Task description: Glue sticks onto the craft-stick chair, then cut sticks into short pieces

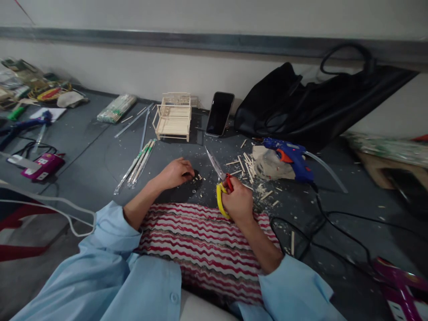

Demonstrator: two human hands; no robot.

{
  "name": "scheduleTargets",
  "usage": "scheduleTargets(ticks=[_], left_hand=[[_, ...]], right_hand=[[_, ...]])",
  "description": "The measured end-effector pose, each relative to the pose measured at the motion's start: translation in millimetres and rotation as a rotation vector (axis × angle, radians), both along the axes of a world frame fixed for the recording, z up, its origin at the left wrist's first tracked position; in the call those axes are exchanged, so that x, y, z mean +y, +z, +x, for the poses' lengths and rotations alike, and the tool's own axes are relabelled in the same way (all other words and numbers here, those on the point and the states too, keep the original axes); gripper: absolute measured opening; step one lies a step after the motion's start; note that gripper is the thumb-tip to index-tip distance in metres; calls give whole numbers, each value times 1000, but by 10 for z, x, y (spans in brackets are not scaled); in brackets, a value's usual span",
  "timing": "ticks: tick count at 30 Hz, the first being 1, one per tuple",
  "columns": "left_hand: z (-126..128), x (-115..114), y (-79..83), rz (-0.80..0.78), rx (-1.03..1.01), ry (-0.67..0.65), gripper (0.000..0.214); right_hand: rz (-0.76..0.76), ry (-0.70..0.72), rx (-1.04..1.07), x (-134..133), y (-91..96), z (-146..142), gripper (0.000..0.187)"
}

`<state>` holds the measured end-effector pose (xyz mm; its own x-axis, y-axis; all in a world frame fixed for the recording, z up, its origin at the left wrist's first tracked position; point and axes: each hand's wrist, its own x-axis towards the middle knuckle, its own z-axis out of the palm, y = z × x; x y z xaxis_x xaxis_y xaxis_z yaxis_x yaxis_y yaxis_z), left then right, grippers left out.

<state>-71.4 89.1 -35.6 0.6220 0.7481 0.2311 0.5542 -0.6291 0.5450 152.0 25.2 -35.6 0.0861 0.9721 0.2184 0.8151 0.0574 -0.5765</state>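
My right hand (238,201) is closed round the yellow and red handles of a pair of cutters (219,176), whose metal blades point up and away from me. My left hand (175,174) rests on the dark table with its fingers curled in a pinch over small wood chips (199,178); what it holds is too small to name. Short cut wooden sticks (245,165) lie scattered just right of the blades. A small model bench of pale sticks (174,117) stands further back. My forearms lie over a red and white striped cloth (203,249).
A blue glue gun (290,158) lies on a rag at right, its black cable (334,232) looping over the table. A black phone (220,114) leans on the wall beside a black bag (314,104). Long thin sticks (137,165) lie left. Purple tools sit at both edges.
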Motion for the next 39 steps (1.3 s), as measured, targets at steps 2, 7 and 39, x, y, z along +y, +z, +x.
scheduleTargets(ticks=[2,7,39], left_hand=[[14,-8,6,-8,-13,2,15],[82,-87,103,-238,-407,238,6],[344,-374,336,-579,-1220,282,42]], right_hand=[[-1,3,2,-3,0,0,9],[27,24,-73,-35,7,-4,11],[157,77,-353,-126,36,-48,17]])
